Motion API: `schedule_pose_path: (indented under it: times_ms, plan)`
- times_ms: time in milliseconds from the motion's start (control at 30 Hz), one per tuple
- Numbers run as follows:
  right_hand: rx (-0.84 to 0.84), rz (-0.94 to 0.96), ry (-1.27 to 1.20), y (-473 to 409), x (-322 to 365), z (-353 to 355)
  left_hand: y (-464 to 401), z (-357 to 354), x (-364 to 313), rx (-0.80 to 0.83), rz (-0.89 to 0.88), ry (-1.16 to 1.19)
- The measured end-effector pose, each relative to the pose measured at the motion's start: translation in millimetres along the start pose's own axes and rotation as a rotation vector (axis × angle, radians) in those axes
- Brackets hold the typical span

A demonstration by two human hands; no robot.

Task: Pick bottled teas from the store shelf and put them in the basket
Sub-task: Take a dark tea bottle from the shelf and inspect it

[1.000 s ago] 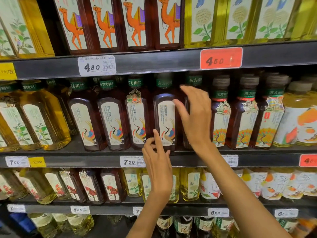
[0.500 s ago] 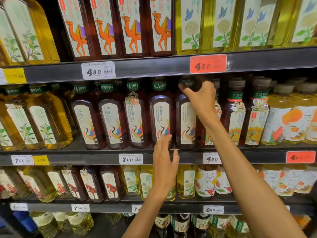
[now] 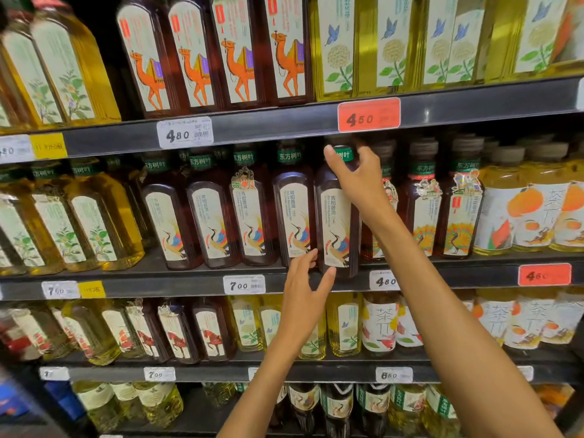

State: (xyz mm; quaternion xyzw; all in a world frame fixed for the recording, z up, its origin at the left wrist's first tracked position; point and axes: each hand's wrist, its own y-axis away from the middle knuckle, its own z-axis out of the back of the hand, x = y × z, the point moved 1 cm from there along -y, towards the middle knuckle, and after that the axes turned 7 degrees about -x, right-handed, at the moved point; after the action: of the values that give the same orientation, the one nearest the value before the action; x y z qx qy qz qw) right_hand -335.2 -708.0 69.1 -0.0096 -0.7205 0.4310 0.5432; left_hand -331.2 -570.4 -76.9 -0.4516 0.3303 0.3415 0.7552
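A dark brown tea bottle (image 3: 335, 229) with a crane label and green neck band stands at the front edge of the middle shelf, pulled forward of its row. My right hand (image 3: 358, 181) grips its neck and shoulder from the right, thumb across the green band. My left hand (image 3: 305, 290) reaches up from below with fingers spread, fingertips touching the bottle's lower left corner. Several matching crane-label bottles (image 3: 252, 216) stand in a row to its left. No basket is in view.
The middle shelf edge (image 3: 158, 284) carries price tags (image 3: 244, 284). Yellow tea bottles (image 3: 82, 216) fill the left, peacock-label bottles (image 3: 458, 213) and orange-label bottles (image 3: 531, 213) the right. Camel-label bottles (image 3: 196, 55) stand on the shelf above; more bottles fill the shelves below.
My right hand has risen from the bottle's body to its neck and drawn the bottle forward to the shelf edge. My left hand has moved right and up to its base.
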Motion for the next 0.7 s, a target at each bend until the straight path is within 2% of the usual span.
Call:
schedule_pose_path:
  times_ms: [133,300,533,633,700]
  plan:
    - [0.004,-0.048,-0.044,-1,5,3,3,5,-1,0.053,0.059,0.078]
    - [0.094,-0.397,-0.263,15,0,12,18,16,-18,0.145,0.148,0.311]
    - [0.208,-0.590,-0.359,42,-6,31,51,31,-14,0.228,0.293,0.583]
    - [0.282,-0.657,-0.550,52,-7,39,64,34,-12,0.298,0.475,0.882]
    - [0.317,-0.721,-0.697,61,-2,39,73,32,-12,0.403,0.518,1.097]
